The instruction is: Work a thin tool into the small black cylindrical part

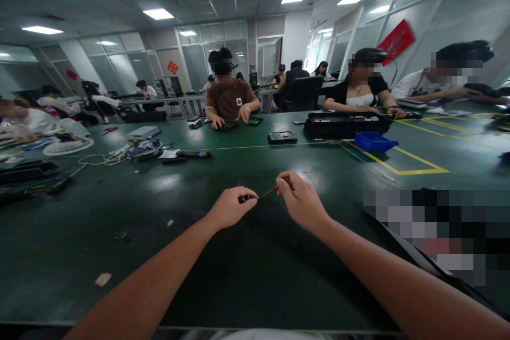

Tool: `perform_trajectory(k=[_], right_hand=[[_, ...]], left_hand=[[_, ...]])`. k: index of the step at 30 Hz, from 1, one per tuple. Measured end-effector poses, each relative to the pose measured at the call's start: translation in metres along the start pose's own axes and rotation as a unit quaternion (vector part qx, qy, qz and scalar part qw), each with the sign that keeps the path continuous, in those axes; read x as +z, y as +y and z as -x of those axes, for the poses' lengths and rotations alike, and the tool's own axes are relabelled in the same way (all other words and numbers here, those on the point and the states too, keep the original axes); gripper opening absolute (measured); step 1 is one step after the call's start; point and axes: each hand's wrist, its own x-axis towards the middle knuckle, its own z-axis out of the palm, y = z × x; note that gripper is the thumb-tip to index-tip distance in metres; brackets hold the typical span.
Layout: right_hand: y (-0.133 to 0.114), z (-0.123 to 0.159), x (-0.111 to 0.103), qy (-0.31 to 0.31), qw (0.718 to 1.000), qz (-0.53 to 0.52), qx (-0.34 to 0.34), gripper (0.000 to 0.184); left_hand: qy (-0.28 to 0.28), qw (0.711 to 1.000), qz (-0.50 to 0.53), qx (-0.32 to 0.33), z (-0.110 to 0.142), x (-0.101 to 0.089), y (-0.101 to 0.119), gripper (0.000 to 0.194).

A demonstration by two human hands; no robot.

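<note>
Over the middle of the green table my left hand (pixel 235 206) is closed on a small dark object (pixel 245 198), mostly hidden by the fingers. My right hand (pixel 299 197), also closed, grips a screwdriver (pixel 268 192) with a thin metal shaft and a red part showing at the fingertips. The shaft slants down and left, its tip at the small dark object. What kind of object this is cannot be made out.
Beyond my hands lie an opened hard drive (pixel 282 137), a blue scoop-shaped bin (pixel 374 142), a long black casing (pixel 347 125) and an electric screwdriver (pixel 194 154). Cables (pixel 107 158) sit at the left. Co-workers sit across the green table (pixel 191 276). A blurred-out item lies at the right.
</note>
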Motion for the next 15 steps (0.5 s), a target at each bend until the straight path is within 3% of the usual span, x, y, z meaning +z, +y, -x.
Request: perform_trajectory(k=[3, 7, 12, 15], right_hand=[[0.0, 0.0, 0.0, 0.001, 1.0, -0.003, -0.003, 0.018], [0.001, 0.0, 0.0, -0.001, 1.0, -0.008, 0.006, 0.018], [0.002, 0.0, 0.001, -0.006, 1.0, -0.012, 0.009, 0.018], [0.003, -0.001, 0.003, -0.002, 1.0, -0.009, 0.006, 0.018]], left_hand=[[0.074, 0.986, 0.127, -0.077, -0.008, -0.008, -0.011, 0.026], [0.181, 0.909, 0.323, -0.191, -0.016, -0.036, -0.024, 0.033], [0.34, 0.76, 0.506, -0.227, -0.007, -0.107, -0.045, 0.015], [0.419, 0.721, 0.492, -0.252, 0.018, -0.157, -0.064, 0.013]])
